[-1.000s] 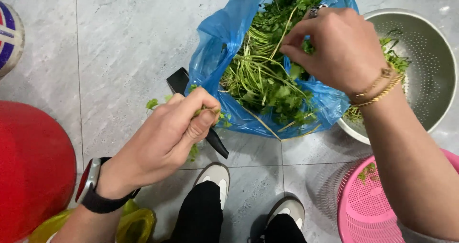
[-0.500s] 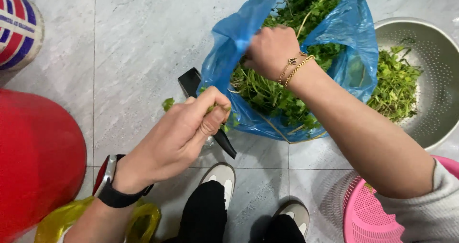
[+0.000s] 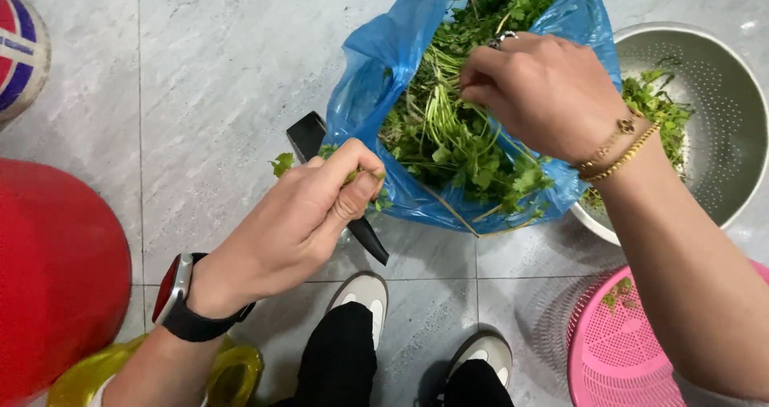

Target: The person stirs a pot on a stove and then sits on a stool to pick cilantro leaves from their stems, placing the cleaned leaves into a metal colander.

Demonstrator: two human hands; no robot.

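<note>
While left hand clamps knife, blade hidden, right hand pinches herbs.

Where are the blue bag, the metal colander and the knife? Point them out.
blue bag (image 3: 364, 94), head view, left wall of the plastic.
metal colander (image 3: 721, 126), head view, bare perforated inner wall.
knife (image 3: 370, 239), head view, dark part below the left hand.

Head camera | looks steeply down, close over both hands | floor fills frame | shoes at bottom centre | single view, nothing shared
</note>
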